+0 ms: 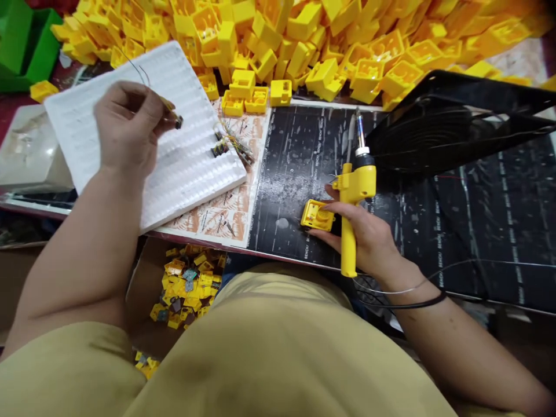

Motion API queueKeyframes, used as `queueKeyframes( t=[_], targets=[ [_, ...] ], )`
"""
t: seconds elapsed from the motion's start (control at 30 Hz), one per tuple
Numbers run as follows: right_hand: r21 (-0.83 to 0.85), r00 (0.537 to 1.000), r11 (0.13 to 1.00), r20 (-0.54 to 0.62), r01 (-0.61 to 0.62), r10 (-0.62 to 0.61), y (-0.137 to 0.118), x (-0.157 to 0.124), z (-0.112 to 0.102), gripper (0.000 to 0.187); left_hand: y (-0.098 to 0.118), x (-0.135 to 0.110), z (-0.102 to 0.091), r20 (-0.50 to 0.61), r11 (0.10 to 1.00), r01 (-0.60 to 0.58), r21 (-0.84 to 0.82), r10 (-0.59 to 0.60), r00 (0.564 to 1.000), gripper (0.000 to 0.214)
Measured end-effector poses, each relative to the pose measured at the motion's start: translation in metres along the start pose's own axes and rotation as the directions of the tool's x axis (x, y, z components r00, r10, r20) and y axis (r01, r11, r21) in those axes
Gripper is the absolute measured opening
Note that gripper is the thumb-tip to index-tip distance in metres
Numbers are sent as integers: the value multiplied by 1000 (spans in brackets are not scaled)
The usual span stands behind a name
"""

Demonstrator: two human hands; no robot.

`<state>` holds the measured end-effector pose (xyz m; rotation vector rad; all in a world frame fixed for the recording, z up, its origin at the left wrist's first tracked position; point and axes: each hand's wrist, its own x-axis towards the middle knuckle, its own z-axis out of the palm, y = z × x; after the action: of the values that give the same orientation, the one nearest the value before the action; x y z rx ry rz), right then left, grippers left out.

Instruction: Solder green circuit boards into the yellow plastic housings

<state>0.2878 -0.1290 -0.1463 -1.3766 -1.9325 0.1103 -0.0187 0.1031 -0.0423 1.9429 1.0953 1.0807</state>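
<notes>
The left hand pinches a wired part, while the right hand, curled round iron and case together, could slip, knocking the tip against the black frame at 3 o'clock.

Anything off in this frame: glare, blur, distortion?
Head view: dull sheen on the black mat, though its lettering reads; head view: left hand and its wired part look slightly soft; head view: the yellow cases blur toward the dark upper-right corner; head view: edges look stretched, wide-angle style.
</notes>
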Motion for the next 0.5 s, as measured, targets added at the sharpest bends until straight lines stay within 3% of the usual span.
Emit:
queueKeyframes(
  t=[0.1, 0.13, 0.2, 0.27, 0.33, 0.5],
  targets=[
    [29, 1000, 1000, 11, -4, 3, -1, -1, 0, 49, 44, -15, 13, 63, 980, -171, 103, 165, 984, 32],
    [37, 1000, 999, 23, -1, 0, -1, 0, 0, 50, 57, -23, 20, 198, 982, -140, 124, 114, 974, 35],
    [47, 998, 999, 57, 16, -19, -1, 1, 0, 51, 74, -40, 39, 498, 981, -124, 151, 33, 866, 18],
    [48, 995, 998, 88, 43, -47, -3, 3, -4, 52, 74, -55, 62, 695, 969, -156, 190, -20, 719, 15],
    [48, 994, 997, 86, 58, -62, -6, 3, -11, 55, 64, -65, 81, 764, 950, -197, 242, -61, 642, 19],
    [67, 999, 998, -39, 10, -7, -14, -2, -36, 46, 48, -70, 103, 781, 899, -304, 314, -62, 621, 18]
  ],
)
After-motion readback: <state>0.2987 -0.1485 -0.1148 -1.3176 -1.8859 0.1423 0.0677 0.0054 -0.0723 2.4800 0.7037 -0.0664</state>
